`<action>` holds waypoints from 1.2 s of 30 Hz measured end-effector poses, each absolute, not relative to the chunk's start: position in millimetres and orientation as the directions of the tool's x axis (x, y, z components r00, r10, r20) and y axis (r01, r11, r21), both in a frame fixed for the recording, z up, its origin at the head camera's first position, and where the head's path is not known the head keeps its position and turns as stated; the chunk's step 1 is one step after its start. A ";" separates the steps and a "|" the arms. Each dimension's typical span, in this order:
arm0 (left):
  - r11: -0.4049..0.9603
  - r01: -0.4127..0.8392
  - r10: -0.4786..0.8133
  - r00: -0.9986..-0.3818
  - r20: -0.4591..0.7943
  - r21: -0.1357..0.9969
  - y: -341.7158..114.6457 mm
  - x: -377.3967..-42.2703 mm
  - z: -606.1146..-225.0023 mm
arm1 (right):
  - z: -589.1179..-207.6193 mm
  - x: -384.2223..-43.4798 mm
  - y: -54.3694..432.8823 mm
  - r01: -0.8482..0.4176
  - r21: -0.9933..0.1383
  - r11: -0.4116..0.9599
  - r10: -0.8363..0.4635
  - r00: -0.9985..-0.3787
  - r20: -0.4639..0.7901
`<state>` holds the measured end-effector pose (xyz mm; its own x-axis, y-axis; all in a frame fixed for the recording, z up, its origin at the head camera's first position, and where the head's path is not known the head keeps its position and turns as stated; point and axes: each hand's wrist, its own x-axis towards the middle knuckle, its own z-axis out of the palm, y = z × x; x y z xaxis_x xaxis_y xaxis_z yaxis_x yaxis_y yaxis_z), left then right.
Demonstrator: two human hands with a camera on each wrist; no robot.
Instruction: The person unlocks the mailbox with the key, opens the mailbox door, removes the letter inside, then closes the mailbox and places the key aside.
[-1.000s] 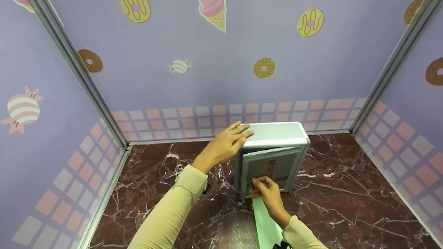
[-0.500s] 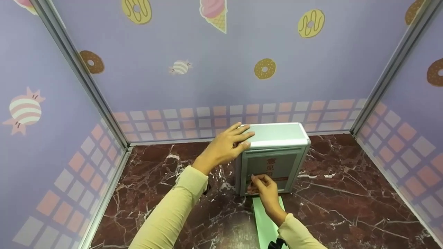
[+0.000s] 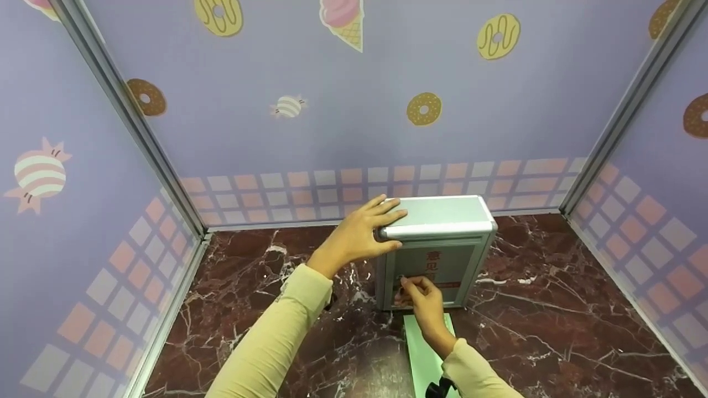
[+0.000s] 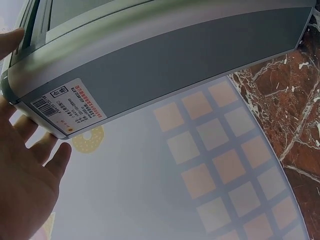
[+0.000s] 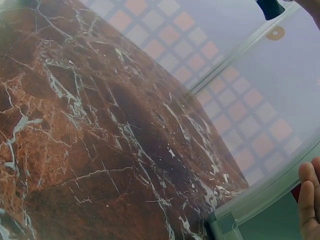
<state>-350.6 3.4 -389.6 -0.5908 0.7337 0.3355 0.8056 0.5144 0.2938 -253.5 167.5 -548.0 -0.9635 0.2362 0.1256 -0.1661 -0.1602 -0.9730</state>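
Note:
A grey metal suggestion box (image 3: pixel 442 214) with silver edges stands upright on the marbled table, red characters on its front door (image 3: pixel 409 260). The door sits flush in its frame. My left hand (image 3: pixel 357 235) rests on the box's top left corner, fingers spread over the top and thumb against the front edge. In the left wrist view, a white barcode label (image 4: pixel 68 107) shows on the box's side. At the left of the door, my right hand (image 3: pixel 430 304) pinches a small key (image 3: pixel 402 278) at the lock; the fingers mostly hide it.
A pale green strip (image 3: pixel 423 354) lies on the table before the box, partly under my right forearm. Marbled tabletop (image 3: pixel 553 326) spreads to both sides. Purple panels (image 3: pixel 332 132) with printed sweets enclose the back and sides, joined by metal posts (image 3: pixel 625 105).
The box door has swung from slightly ajar to flush. My right hand has moved slightly up and toward the box with it. My left thumb has shifted down onto the front edge.

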 end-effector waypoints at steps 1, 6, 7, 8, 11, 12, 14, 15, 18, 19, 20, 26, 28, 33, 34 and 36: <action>0.515 0.806 0.735 -0.590 0.334 0.290 3.6 -350.6 -389.8 | -547.8 -253.3 167.3 -0.164 -0.973 -0.162 0.237 -0.964 0.123; 0.525 0.802 0.733 -0.597 0.326 0.287 3.6 -350.0 -389.8 | -546.8 -252.3 166.7 -0.156 -0.971 -0.182 0.232 -0.966 0.112; 0.526 0.800 0.733 -0.598 0.324 0.288 3.6 -349.7 -389.6 | -546.7 -252.4 166.7 -0.154 -0.970 -0.187 0.230 -0.967 0.109; 0.528 0.798 0.732 -0.601 0.321 0.289 3.6 -349.6 -389.4 | -546.6 -252.4 166.7 -0.150 -0.970 -0.193 0.231 -0.967 0.104; 0.531 0.795 0.731 -0.605 0.316 0.293 4.0 -349.1 -388.8 | -546.5 -252.7 166.2 -0.132 -0.969 -0.208 0.242 -0.967 0.080; 0.531 0.795 0.731 -0.605 0.316 0.294 4.1 -349.0 -388.7 | -546.5 -252.9 166.0 -0.123 -0.969 -0.213 0.247 -0.967 0.068; 0.534 0.792 0.728 -0.609 0.315 0.295 4.2 -349.1 -388.9 | -547.0 -253.2 165.6 -0.104 -0.965 -0.240 0.259 -0.965 0.040; 0.535 0.791 0.728 -0.610 0.314 0.297 4.2 -349.2 -388.9 | -547.2 -253.3 165.4 -0.096 -0.962 -0.255 0.262 -0.965 0.027; 0.536 0.789 0.726 -0.613 0.312 0.301 4.4 -349.2 -388.8 | -547.1 -253.1 165.2 -0.073 -0.945 -0.318 0.257 -0.966 -0.012; 0.537 0.788 0.725 -0.613 0.312 0.301 4.5 -349.2 -388.7 | -547.1 -253.0 165.2 -0.068 -0.938 -0.341 0.253 -0.967 -0.022; 0.537 0.788 0.725 -0.614 0.312 0.301 4.5 -349.2 -388.5 | -546.8 -252.9 165.2 -0.062 -0.930 -0.362 0.248 -0.968 -0.032; 0.538 0.791 0.727 -0.611 0.314 0.292 4.7 -349.5 -387.7 | -544.8 -252.7 164.6 -0.036 -0.894 -0.446 0.224 -0.972 -0.072; 0.540 0.789 0.726 -0.613 0.312 0.293 4.5 -349.5 -387.8 | -544.0 -252.3 164.2 -0.032 -0.888 -0.459 0.226 -0.971 -0.082; 0.543 0.786 0.725 -0.617 0.308 0.295 4.6 -349.6 -388.1 | -541.8 -251.6 163.2 -0.035 -0.897 -0.440 0.249 -0.965 -0.085; 0.543 0.786 0.725 -0.616 0.309 0.295 4.8 -349.8 -388.1 | -541.5 -251.7 162.8 -0.043 -0.903 -0.427 0.257 -0.963 -0.076; 0.540 0.788 0.725 -0.614 0.312 0.296 5.2 -350.1 -388.0 | -541.0 -252.0 162.0 -0.063 -0.918 -0.392 0.278 -0.959 -0.053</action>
<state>-350.1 5.2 -388.0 -0.6144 0.7248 0.3117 0.7876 0.5405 0.2958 -252.0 162.0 -541.0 -0.9591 0.2780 -0.0529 -0.0631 -0.3922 -0.9177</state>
